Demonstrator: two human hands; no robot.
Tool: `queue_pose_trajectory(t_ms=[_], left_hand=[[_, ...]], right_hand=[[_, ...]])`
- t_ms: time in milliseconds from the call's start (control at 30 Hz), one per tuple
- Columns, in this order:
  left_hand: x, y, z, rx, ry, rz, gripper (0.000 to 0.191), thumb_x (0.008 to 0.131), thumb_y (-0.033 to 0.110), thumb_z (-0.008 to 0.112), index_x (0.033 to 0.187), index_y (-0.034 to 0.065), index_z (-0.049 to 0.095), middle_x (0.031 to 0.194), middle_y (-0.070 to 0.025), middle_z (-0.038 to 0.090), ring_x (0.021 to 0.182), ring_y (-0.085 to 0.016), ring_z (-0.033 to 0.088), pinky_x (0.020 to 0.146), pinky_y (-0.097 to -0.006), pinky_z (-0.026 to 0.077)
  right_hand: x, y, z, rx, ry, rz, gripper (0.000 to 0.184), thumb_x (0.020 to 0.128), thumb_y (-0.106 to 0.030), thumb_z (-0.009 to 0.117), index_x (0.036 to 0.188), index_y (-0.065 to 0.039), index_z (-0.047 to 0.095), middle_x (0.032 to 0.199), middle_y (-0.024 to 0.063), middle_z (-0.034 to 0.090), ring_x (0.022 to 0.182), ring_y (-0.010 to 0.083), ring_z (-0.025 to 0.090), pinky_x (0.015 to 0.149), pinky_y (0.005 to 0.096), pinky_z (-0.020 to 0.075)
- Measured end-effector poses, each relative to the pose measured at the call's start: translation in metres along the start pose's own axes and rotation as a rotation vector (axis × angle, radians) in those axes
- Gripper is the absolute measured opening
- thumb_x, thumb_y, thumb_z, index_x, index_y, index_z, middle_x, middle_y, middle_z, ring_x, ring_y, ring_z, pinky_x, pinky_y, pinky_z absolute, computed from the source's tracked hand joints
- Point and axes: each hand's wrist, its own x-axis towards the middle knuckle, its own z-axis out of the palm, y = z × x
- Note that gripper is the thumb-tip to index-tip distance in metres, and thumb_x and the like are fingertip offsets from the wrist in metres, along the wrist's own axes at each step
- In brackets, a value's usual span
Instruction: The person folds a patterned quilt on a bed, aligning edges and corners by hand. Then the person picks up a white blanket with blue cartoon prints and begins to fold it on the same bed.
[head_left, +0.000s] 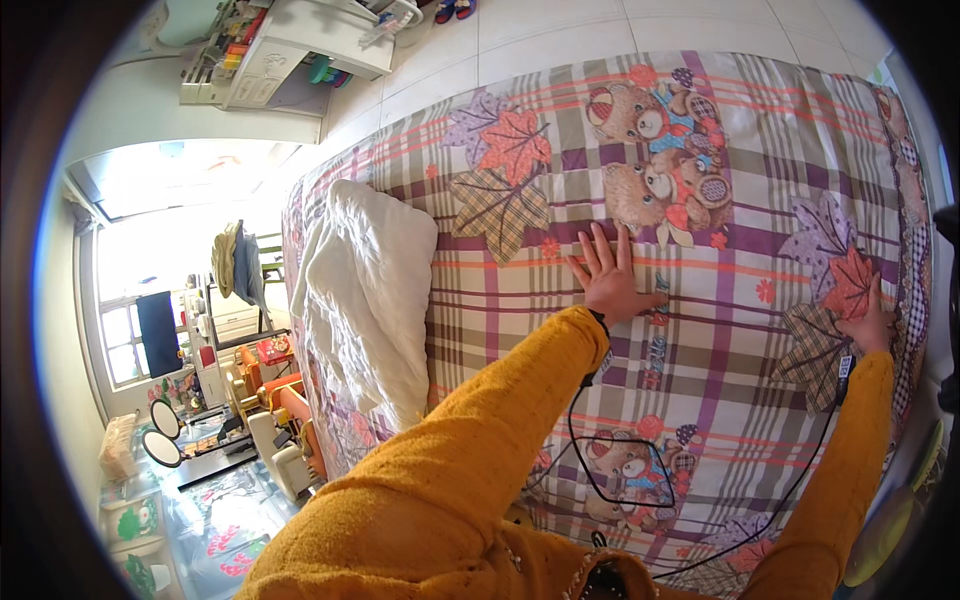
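Observation:
My left hand (611, 285) lies palm down with spread fingers on a plaid bed sheet (697, 300) printed with teddy bears and maple leaves. Near the sheet's right end, my right hand (871, 322) rests with its fingers apart, one of them pointing at the edge. A black strap and device sit at my left wrist. At my right wrist is a small box (845, 369) with a printed code. A black cable (622, 501) runs from the wrists across the sheet towards my body. A crumpled white quilt (367, 300) lies on the bed, left of my left hand.
Tiled floor (555, 30) borders the bed's far side, with a white cabinet (270, 64) and blue sandals (455, 9) beyond. To the left stand orange-and-cream chairs (281, 442), a rack with hanging clothes (244, 262) and two round white discs (163, 442). A yellow-green object (881, 536) is at the lower right.

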Motion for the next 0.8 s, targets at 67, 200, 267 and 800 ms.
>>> queue_pose_trajectory(t_ms=[67,200,267,800], left_hand=[[0.000,-0.001,0.000,-0.016,-0.004,0.003,0.138,0.069,0.073,0.073,0.158,0.0088,-0.012,0.158,-0.0317,-0.023,0.144,-0.051,-0.026,0.108,-0.0707,-0.013],[0.002,-0.003,0.002,-0.014,-0.003,0.021,0.139,0.070,0.073,0.072,0.158,0.0081,-0.012,0.158,-0.0319,-0.022,0.144,-0.051,-0.025,0.109,-0.0708,-0.012],[0.003,-0.002,0.005,-0.009,0.005,0.009,0.139,0.070,0.074,0.072,0.157,0.0080,-0.013,0.158,-0.0321,-0.021,0.144,-0.050,-0.025,0.109,-0.0705,-0.012],[0.018,-0.004,0.031,0.140,0.152,-0.047,0.139,0.066,0.084,0.065,0.158,0.0154,-0.013,0.161,-0.0267,-0.020,0.147,-0.048,-0.021,0.109,-0.0742,-0.003]], right_hand=[[0.002,0.006,0.008,-0.060,0.037,0.058,0.126,0.070,-0.032,0.088,0.159,-0.038,-0.001,0.148,0.0446,0.026,0.140,0.0574,0.023,0.108,0.0716,0.0157],[-0.072,-0.014,0.038,-0.021,0.662,0.052,0.098,0.084,-0.048,0.074,0.159,-0.032,0.013,0.155,0.0336,0.023,0.138,0.0539,0.031,0.101,0.0737,0.0302],[-0.176,-0.042,0.066,-0.093,0.668,0.163,0.093,0.088,-0.059,0.064,0.160,-0.030,0.012,0.159,0.0281,0.020,0.140,0.0535,0.029,0.098,0.0735,0.0355],[-0.586,-0.169,0.229,0.636,-0.363,0.894,0.132,0.059,-0.048,0.092,0.160,-0.026,0.009,0.158,0.0383,0.001,0.141,0.0616,0.017,0.101,0.0629,0.0427]])
